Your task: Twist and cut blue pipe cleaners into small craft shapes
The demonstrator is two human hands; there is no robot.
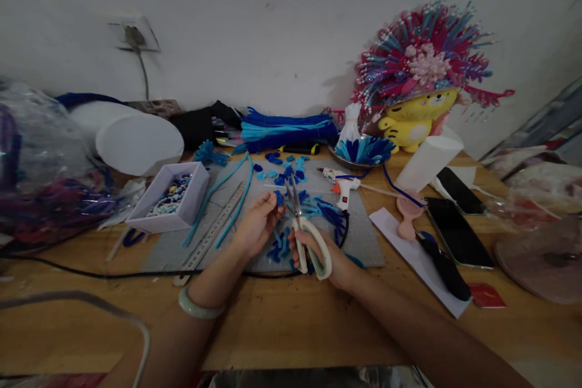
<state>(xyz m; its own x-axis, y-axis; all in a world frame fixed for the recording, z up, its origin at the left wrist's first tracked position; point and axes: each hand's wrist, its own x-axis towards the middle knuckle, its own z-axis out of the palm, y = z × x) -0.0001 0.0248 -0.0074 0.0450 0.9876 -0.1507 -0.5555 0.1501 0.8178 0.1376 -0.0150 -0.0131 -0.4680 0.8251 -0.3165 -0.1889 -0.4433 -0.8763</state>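
Observation:
My left hand (pixel 261 222) is closed, pinching a small dark blue fuzzy piece (pixel 279 197) between thumb and fingers. Beside it my right hand (pixel 321 254) grips a pair of scissors (pixel 313 248) by its pale handles. The blades point up and away, slightly apart, close to the blue piece; whether they touch it I cannot tell. Under and around both hands, cut bits of blue pipe cleaner (pixel 330 211) lie on a grey cutting mat (pixel 364 248). Small curled blue shapes (pixel 274 158) are scattered beyond the scissor tips.
Left of the mat stands a white box (pixel 188 197) of beads; a metal ruler (pixel 213 231) lies nearby. A hot glue gun (pixel 348 191) and a bowl (pixel 359 163) of blue pieces are to the right. A black cable (pixel 113 276) crosses the front. Phones (pixel 459 230) lie far right.

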